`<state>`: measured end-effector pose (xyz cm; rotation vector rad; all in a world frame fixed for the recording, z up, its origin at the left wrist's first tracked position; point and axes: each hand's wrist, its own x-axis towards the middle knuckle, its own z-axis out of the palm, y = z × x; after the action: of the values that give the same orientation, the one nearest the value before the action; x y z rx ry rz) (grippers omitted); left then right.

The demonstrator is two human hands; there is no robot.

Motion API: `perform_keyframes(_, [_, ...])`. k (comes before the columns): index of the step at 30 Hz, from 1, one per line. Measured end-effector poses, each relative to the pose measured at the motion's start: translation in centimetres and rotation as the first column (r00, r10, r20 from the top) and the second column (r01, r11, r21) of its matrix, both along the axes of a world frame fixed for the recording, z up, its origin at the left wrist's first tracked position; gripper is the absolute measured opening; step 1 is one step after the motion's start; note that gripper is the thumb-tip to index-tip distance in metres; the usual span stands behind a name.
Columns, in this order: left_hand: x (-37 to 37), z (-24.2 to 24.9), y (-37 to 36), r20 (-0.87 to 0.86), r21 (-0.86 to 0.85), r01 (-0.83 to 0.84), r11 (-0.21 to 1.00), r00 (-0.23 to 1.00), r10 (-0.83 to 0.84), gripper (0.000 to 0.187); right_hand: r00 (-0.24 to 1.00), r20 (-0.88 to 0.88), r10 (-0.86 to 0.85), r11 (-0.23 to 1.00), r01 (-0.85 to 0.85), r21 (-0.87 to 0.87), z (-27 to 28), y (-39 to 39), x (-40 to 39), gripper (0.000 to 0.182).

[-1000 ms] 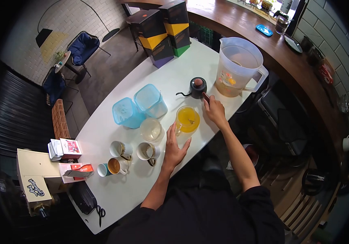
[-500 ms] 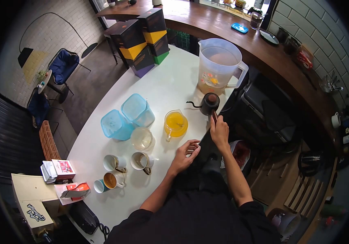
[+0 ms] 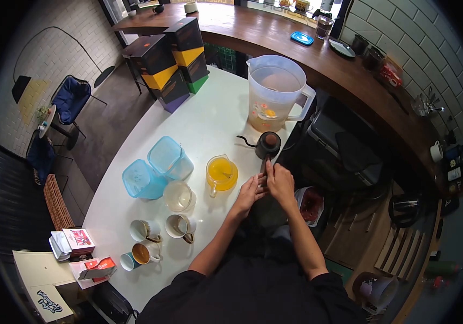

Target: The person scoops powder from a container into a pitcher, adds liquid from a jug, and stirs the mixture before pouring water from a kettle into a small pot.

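A small black gooseneck kettle [image 3: 268,144] with a brown lid knob stands near the right edge of the white table, spout to the left. My right hand [image 3: 280,183] is closed on its handle, which points toward me. Right beside it, my left hand [image 3: 249,195] has its fingers stretched toward the handle and the right hand. To the left sits a glass jug of yellow liquid [image 3: 222,173] with a utensil in it. Behind the kettle is a large translucent plastic pitcher [image 3: 276,100] with a flower print, partly filled.
Left on the table [image 3: 215,108] are two blue plastic containers [image 3: 145,181], a clear cup [image 3: 179,196] and several mugs [image 3: 177,225]. Stacked dark boxes [image 3: 185,40] occupy the far end. Tea boxes [image 3: 78,240] lie at left; a wooden counter [image 3: 231,21] curves behind.
My left hand has come up and right, close to the right hand at the kettle's handle. The view has shifted, so the scene sits further left.
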<state>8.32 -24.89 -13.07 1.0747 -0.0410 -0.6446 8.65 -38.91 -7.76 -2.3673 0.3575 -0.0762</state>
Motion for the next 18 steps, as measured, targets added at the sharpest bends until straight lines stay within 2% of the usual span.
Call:
perform_keyframes(2, [0.9, 0.3, -0.7, -0.067, -0.060, 0.016, 0.998, 0.998, -0.020, 0.048, 0.971, 0.221, -0.095, 0.993, 0.108, -0.047, 0.7, -1.0, 0.8, 0.036])
perform_keyframes(3, [1.2, 0.5, -1.2, -0.075, -0.089, 0.001, 0.996, 0.997, -0.008, 0.046, 0.947, 0.306, -0.096, 0.994, 0.110, -0.029, 1.2, -1.6, 1.5, 0.033])
perform_keyframes(4, [1.6, 0.8, -1.6, -0.075, -0.091, 0.002, 0.996, 0.997, -0.009, 0.046, 0.947, 0.307, -0.097, 0.993, 0.111, -0.030, 1.3, -2.1, 2.3, 0.033])
perform_keyframes(6, [2.5, 1.3, -2.3, -0.173, -0.157, -0.002, 0.988, 0.985, -0.025, 0.044, 0.890, 0.454, -0.038, 0.999, 0.048, -0.011, 1.0, -3.0, 4.4, 0.038])
perform_keyframes(10, [4.1, -0.2, -3.6, -0.200, -0.108, -0.045, 0.993, 0.980, 0.022, 0.040, 0.894, 0.446, 0.043, 0.995, 0.003, -0.101, -0.7, -3.1, 6.8, 0.045])
perform_keyframes(13, [4.7, -0.3, -4.0, -0.247, -0.178, -0.065, 0.982, 0.969, 0.019, 0.038, 0.873, 0.487, 0.017, 0.996, 0.027, -0.083, -1.0, -3.1, 6.8, 0.043])
perform_keyframes(15, [5.1, 0.0, -4.0, -0.154, -0.146, 0.011, 0.989, 0.987, -0.034, 0.035, 0.850, 0.527, -0.003, 0.995, 0.056, -0.085, -0.5, -3.3, 6.4, 0.041])
perform_keyframes(17, [4.8, 1.0, -3.9, -0.161, -0.103, 0.012, 0.995, 0.986, -0.029, 0.035, 0.800, 0.583, -0.143, 0.990, 0.115, 0.084, 0.1, -4.4, 5.4, 0.038])
perform_keyframes(18, [4.6, 1.5, -3.8, -0.166, -0.062, 0.012, 0.998, 0.986, -0.023, 0.034, 0.803, 0.558, -0.209, 0.977, 0.157, 0.141, 0.6, -5.2, 4.8, 0.037])
